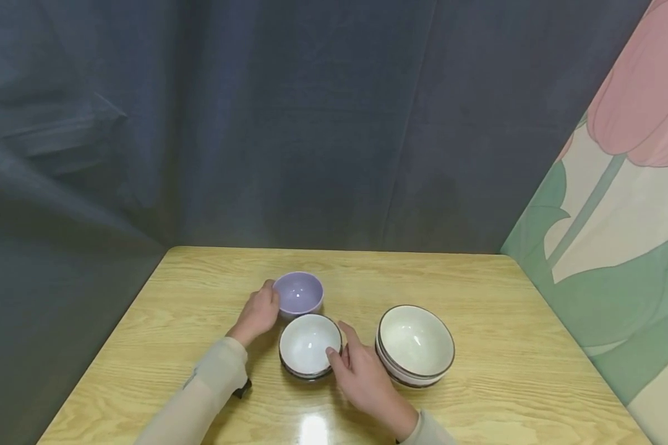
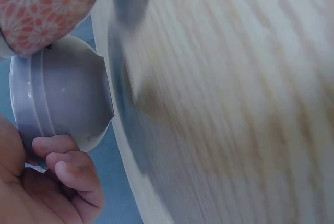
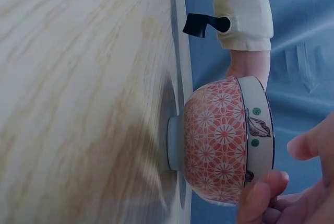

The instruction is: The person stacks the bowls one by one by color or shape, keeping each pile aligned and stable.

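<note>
A lilac bowl (image 1: 299, 293) stands at the middle of the table, and my left hand (image 1: 260, 311) grips its left rim between thumb and fingers. Its plain outer wall (image 2: 70, 93) faces the left wrist camera. Just in front stands a bowl with a white inside and dark rim (image 1: 310, 344); outside, it bears a red floral pattern (image 3: 214, 140). My right hand (image 1: 365, 376) is at this bowl's right rim. The right thumb hovers above the rim, apart from it, while other fingers (image 3: 258, 198) lie against the outer wall. The index finger is extended.
To the right of my right hand is a stack of larger cream bowls (image 1: 416, 341) with dark rims. All stand on the wooden table (image 1: 506, 358). A dark curtain (image 1: 334, 123) hangs behind it, and a flower-patterned cloth (image 1: 618, 247) on the right.
</note>
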`<state>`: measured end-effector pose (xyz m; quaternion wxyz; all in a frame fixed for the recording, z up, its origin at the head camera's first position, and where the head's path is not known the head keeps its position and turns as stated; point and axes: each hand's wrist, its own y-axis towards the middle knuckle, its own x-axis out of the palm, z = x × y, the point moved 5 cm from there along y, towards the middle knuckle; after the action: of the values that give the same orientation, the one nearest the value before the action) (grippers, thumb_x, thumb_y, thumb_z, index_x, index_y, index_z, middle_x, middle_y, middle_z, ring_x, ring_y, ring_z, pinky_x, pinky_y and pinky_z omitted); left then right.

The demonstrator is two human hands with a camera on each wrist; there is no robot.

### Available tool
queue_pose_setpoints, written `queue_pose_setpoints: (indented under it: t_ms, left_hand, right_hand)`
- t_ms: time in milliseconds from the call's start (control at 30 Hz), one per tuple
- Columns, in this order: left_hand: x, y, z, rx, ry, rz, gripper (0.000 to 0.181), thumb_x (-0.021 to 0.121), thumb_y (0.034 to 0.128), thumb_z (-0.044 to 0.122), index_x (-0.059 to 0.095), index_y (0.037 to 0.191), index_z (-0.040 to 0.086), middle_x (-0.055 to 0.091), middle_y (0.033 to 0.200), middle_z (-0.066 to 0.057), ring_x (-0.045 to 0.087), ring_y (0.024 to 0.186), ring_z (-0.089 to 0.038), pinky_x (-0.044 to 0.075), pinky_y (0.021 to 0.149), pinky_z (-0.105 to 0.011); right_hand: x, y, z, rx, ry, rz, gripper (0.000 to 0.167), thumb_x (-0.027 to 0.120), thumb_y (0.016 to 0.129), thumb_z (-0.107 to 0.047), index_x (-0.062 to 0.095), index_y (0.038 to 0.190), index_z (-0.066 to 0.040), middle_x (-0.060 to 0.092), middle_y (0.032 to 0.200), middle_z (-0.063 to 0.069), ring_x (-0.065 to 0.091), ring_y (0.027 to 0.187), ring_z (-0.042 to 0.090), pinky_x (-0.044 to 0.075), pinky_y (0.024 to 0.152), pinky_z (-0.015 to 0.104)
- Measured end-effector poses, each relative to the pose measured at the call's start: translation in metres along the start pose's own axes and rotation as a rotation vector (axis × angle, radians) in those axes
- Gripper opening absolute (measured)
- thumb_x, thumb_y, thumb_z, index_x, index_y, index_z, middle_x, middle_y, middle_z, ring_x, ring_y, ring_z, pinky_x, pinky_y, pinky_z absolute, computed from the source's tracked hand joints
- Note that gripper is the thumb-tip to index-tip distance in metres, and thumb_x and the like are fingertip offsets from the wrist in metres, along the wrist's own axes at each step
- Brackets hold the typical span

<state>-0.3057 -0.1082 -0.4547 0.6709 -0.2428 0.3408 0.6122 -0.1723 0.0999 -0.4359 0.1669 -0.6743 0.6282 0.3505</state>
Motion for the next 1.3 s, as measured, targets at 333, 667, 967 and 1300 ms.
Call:
queue_pose_setpoints:
  t_ms: [333, 667, 967, 1300]
  left_hand:
    - [-0.004, -0.007, -0.004, -0.018, -0.005, 0.008, 0.042, 0.035, 0.1028, 0.013, 0.046, 0.135, -0.012, 0.059, 0.126, -0.035, 0.061, 0.116, -0.046, 0.049, 0.098, -0.056]
    - [-0.002, -0.009, -0.006, -0.029, 0.013, -0.006, 0.042, 0.035, 0.1026, 0.012, 0.046, 0.136, -0.012, 0.059, 0.126, -0.036, 0.061, 0.115, -0.046, 0.049, 0.097, -0.056]
    - [0.0, -0.006, -0.01, -0.019, -0.013, -0.004, 0.043, 0.035, 0.1029, 0.014, 0.046, 0.136, -0.01, 0.059, 0.128, -0.034, 0.06, 0.117, -0.045, 0.048, 0.099, -0.056]
    - [0.0, -0.007, -0.014, -0.028, -0.001, 0.015, 0.041, 0.035, 0.1038, 0.016, 0.052, 0.129, -0.012, 0.063, 0.122, -0.032, 0.062, 0.114, -0.045, 0.049, 0.097, -0.056]
  right_hand:
    - [-0.001, 0.002, 0.0, 0.016, -0.013, 0.001, 0.055, 0.058, 0.1, -0.027, 0.046, 0.142, 0.006, 0.044, 0.06, -0.014, 0.038, 0.051, -0.001, 0.042, 0.061, 0.022]
    - [-0.001, 0.003, -0.001, -0.019, -0.019, 0.003, 0.047, 0.061, 0.095, -0.014, 0.052, 0.136, 0.008, 0.044, 0.062, -0.014, 0.039, 0.052, -0.002, 0.04, 0.056, 0.02]
    - [-0.002, 0.005, -0.001, -0.046, -0.01, 0.036, 0.047, 0.063, 0.091, -0.007, 0.054, 0.132, 0.011, 0.045, 0.062, -0.013, 0.04, 0.053, -0.002, 0.041, 0.057, 0.02]
    - [-0.001, 0.007, 0.0, -0.023, -0.007, 0.026, 0.047, 0.063, 0.092, -0.009, 0.054, 0.133, 0.01, 0.045, 0.063, -0.013, 0.04, 0.053, -0.002, 0.041, 0.057, 0.02]
